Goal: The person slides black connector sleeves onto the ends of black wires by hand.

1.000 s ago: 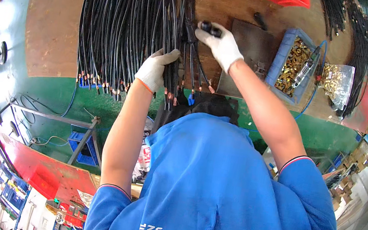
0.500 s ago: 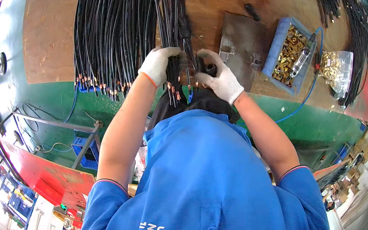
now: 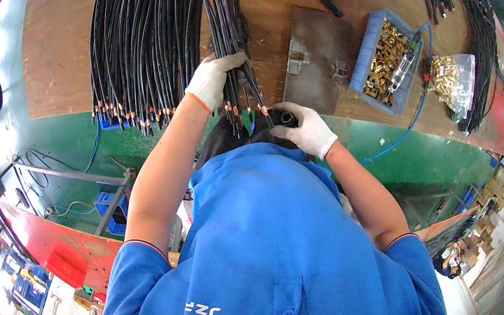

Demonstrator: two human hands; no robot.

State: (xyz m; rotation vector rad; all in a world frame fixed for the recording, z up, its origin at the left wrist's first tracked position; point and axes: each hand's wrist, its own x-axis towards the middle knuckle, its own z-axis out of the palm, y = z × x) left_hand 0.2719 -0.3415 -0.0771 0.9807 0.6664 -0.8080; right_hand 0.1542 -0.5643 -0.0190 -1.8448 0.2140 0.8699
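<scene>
My left hand (image 3: 210,81), in a white glove, is closed around a small bunch of black cables (image 3: 221,17) near their ends. Bare copper tips show on these cables below the hand. To its right, my right hand (image 3: 309,131), also gloved, curls around a black round piece with a ring-shaped end (image 3: 284,118); its exact kind is not clear. One copper-tipped cable end reaches close to the right fingers; whether it touches them I cannot tell. Left of the left hand lies a wide row of black cables (image 3: 143,35), their copper ends hanging over the table's near edge.
A dark metal plate (image 3: 312,68) with hinge-like fittings lies on the wooden table (image 3: 55,27). Beyond it is a black handle-like piece (image 3: 331,4). At the right stand a blue bin (image 3: 362,63) of brass fittings with a tool on top, a blue hose (image 3: 421,98), and a clear bag (image 3: 451,83) of fittings.
My right hand has come lower with the black piece, and the cable ends near it now lean toward its fingers. My left hand still grips the bunch. The whole view has shifted slightly.
</scene>
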